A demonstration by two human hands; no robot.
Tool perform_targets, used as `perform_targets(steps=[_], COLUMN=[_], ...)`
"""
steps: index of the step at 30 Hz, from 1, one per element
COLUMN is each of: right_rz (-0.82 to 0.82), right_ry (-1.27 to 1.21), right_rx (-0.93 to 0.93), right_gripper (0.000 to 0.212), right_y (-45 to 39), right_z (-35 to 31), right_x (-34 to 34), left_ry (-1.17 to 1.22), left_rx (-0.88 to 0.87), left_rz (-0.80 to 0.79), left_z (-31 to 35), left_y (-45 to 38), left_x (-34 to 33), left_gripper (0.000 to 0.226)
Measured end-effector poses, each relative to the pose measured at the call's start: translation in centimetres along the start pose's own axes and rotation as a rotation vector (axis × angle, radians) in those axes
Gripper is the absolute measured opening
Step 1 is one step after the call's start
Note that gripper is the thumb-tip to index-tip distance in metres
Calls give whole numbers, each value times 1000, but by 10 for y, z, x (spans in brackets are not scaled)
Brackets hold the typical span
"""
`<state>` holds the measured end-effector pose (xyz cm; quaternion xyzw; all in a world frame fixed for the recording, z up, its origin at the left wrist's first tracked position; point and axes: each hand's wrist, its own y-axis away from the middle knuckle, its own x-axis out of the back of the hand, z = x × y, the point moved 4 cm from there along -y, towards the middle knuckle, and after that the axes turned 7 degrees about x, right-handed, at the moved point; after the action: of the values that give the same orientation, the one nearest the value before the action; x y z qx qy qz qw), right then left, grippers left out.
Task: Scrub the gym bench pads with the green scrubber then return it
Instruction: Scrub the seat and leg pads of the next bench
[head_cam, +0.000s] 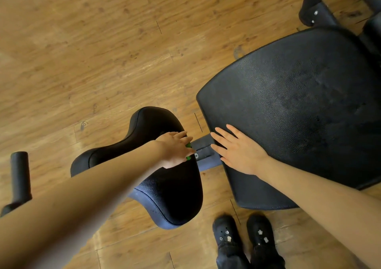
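Observation:
The gym bench has two black pads: a narrow seat pad (165, 186) in the middle and a wide back pad (299, 114) at the right. My left hand (175, 150) lies on the right end of the seat pad, its straight fingers pressing the green scrubber (188, 151) down; only a thin green edge shows beneath the fingers. On the near left corner of the back pad rests my right hand (237, 150), flat, fingers spread, holding nothing.
A grey metal frame bar (203, 152) with a bolt joins the two pads between my hands. My black shoes (243, 233) stand on the wooden floor (92, 52) below. A black roller (19, 175) sits at the left edge; bench legs (313, 2) rise at the top right.

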<state>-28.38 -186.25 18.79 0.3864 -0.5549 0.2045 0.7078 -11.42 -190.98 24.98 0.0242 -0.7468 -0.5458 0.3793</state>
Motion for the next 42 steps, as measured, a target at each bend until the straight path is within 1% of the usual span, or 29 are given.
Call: perform_targets(steps=[4, 8, 11, 17, 20, 35, 38, 42], right_rz=[8, -17, 48, 98, 105, 130, 151, 186], right_ry=[19, 47, 17, -3, 21, 13, 14, 7], right_rx=[15, 23, 2, -1, -11, 3, -3, -11], right_gripper=[54, 55, 52, 49, 49, 50, 49, 48], right_y=[1, 1, 4, 20, 24, 26, 29, 32], right_z=[-1, 0, 0, -6, -8, -9, -9, -10], right_x=[0, -2, -2, -3, -5, -9, -10, -13], left_ry=[9, 13, 16, -12, -44, -7, -3, -13], left_rx=[19, 7, -11, -78, -102, 5, 0, -40], left_rz=[11, 8, 1, -22, -1, 13, 16, 8], left_z=[8, 8, 7, 6, 6, 27, 27, 23], left_y=[-16, -14, 2, 48, 61, 1, 3, 25], left_x=[1, 2, 4, -1, -6, -3, -2, -3], left_gripper=[51, 51, 52, 51, 51, 50, 52, 51])
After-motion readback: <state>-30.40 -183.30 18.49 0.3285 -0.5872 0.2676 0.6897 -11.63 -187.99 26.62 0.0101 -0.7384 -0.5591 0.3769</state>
